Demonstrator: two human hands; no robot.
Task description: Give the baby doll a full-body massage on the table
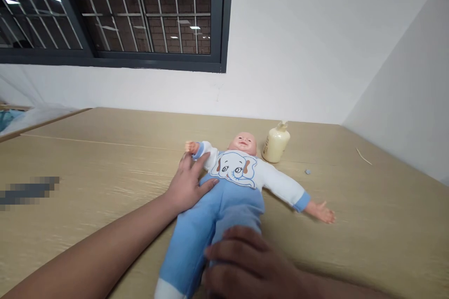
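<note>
Resting flat and open, both hands (191, 182) (242, 261) press a doll (228, 187) with an elephant-print shirt.

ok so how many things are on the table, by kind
doll: 1, under both hands
cream bottle: 1
small blue-grey bit: 1
thin stick: 1
total: 4

No readable text anywhere.
Only an elephant picture on the doll's shirt (235, 169); cream bottle (275, 142) shows no legible label; blurred patch at left unreadable.
</note>
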